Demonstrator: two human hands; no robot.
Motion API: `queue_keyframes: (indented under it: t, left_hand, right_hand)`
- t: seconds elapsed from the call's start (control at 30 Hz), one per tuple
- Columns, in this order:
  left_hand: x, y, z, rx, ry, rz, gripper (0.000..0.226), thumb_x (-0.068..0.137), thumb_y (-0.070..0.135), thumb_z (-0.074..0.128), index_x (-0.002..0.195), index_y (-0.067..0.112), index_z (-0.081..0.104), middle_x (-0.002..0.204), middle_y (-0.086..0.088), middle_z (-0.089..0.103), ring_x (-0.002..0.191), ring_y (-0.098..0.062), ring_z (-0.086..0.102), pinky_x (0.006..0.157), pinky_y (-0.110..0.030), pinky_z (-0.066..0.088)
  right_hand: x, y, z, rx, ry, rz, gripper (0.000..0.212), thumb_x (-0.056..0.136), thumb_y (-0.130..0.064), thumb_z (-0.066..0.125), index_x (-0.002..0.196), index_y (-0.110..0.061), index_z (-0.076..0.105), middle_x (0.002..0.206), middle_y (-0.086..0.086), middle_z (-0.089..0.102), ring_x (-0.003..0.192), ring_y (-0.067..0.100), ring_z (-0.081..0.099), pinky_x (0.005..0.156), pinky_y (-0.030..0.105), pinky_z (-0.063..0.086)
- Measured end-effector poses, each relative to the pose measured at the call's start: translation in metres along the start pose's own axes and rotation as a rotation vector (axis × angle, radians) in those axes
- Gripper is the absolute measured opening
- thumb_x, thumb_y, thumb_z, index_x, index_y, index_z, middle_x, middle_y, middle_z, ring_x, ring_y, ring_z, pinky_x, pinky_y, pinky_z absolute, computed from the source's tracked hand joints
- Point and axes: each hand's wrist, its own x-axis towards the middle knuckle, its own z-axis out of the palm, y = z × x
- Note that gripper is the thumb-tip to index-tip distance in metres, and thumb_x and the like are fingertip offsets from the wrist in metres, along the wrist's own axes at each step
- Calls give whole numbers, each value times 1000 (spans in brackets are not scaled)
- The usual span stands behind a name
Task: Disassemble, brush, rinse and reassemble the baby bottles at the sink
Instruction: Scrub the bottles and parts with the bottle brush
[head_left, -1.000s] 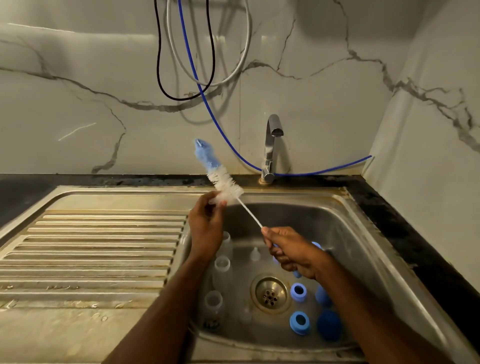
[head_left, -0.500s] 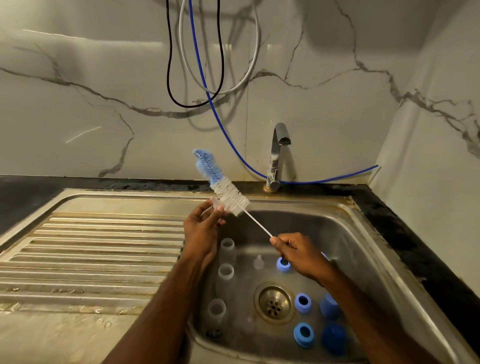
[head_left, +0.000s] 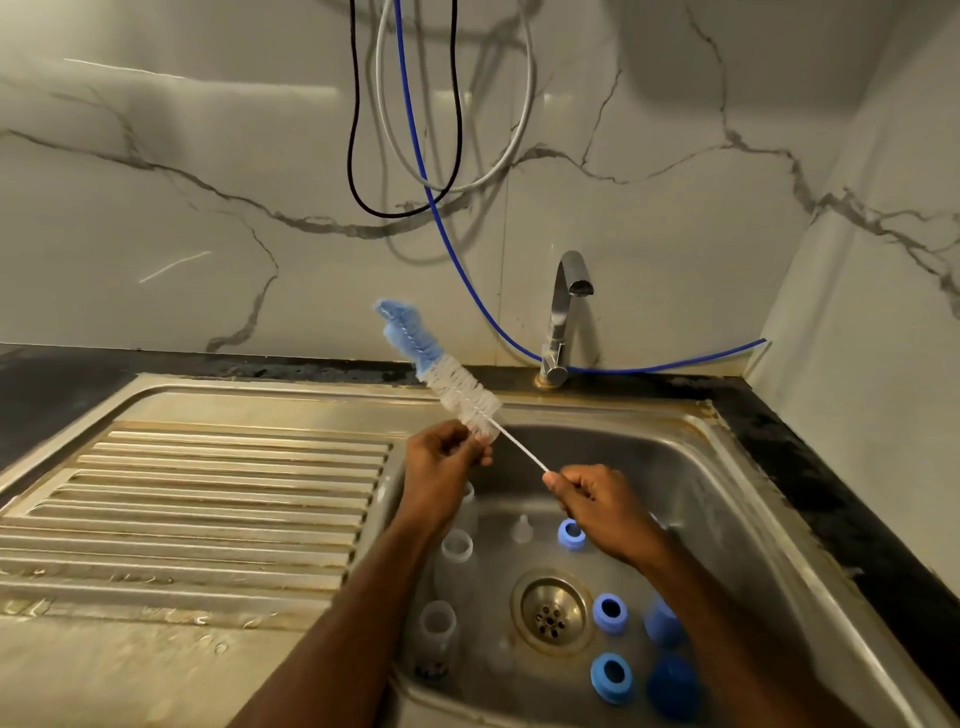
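At the centre of the frame both hands hold a bottle brush (head_left: 441, 371) slanting up toward the upper left, blue tip highest. The left hand (head_left: 441, 467) has its fingers pinched together at the base of the white bristles; the right hand (head_left: 597, 501) has its fingers clamped on the thin wire handle. Below them, in the sink (head_left: 727, 493) basin, clear baby bottles (head_left: 457, 558) stand open at lower centre, left of the drain (head_left: 550, 616), and blue collar rings (head_left: 610, 613) lie to its right. The tap (head_left: 563, 317) stands behind.
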Motion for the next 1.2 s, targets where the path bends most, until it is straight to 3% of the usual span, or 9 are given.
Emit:
queue_keyframes:
  t: [0.13,0.23,0.3,0.53,0.67,0.77,0.97,1.1,1.2]
  left_hand:
    - [1,-1,-3,-142,54,-66,15,96,14,65,108,7,72,98,-14,75,95,-32,72,88,-46,59]
    - [5,2,-14,-456,128,-182,17,97,5,60,112,5,67,110,-14,74,107,-28,71,93,-42,59]
    - [6,3,-16,-482,122,-168,18,95,1,60,112,4,65,111,-14,74,109,-29,71,93,-41,59]
    - [3,-5,-13,296,135,93,17,86,17,78,102,21,74,94,10,75,87,-1,71,70,-14,56]
    - [6,-2,-12,169,165,89,20,85,17,80,104,14,74,96,2,76,90,-11,73,76,-25,60]
    - [5,1,-17,22,178,32,24,83,11,80,107,9,73,95,-3,77,89,-18,75,80,-35,62]
    - [0,1,-6,119,-3,35,14,85,13,78,98,8,76,89,-6,78,86,-23,75,83,-45,62]
    - [3,9,-19,-250,71,-71,22,80,12,75,100,2,73,95,-14,76,91,-29,73,86,-43,60]
    - [4,7,-22,-235,52,-103,25,78,15,76,98,-1,72,92,-18,74,85,-31,70,83,-42,59]
  right_hand:
    - [2,4,-1,1,30,3,46,102,-32,55,65,-4,54,54,-3,49,50,4,44,54,19,39]
    - [-2,17,-19,-39,-37,47,46,101,-33,56,62,-8,53,52,-8,47,50,2,43,54,19,38]
    - [-5,21,-25,-42,-32,68,46,101,-33,57,61,-11,53,50,-10,46,49,1,41,53,19,36]
    - [-3,4,-6,-82,62,-66,44,100,-34,57,65,-6,55,55,8,50,50,6,43,52,27,40]
    - [1,10,-13,-114,70,-29,41,100,-35,57,64,-15,55,53,-5,46,49,4,45,51,19,38]
    - [0,21,-26,-119,31,13,41,100,-36,56,63,-19,54,53,-8,47,51,3,44,57,25,40]
    - [1,4,-8,-111,31,-87,41,100,-36,56,68,-11,57,60,10,54,53,9,46,54,25,41]
    - [2,19,-29,-101,62,-36,41,100,-34,57,63,-16,55,55,0,48,52,5,44,58,36,43]
    - [-1,25,-31,-98,42,-36,42,100,-33,57,62,-15,53,53,-6,44,51,5,43,57,37,42]
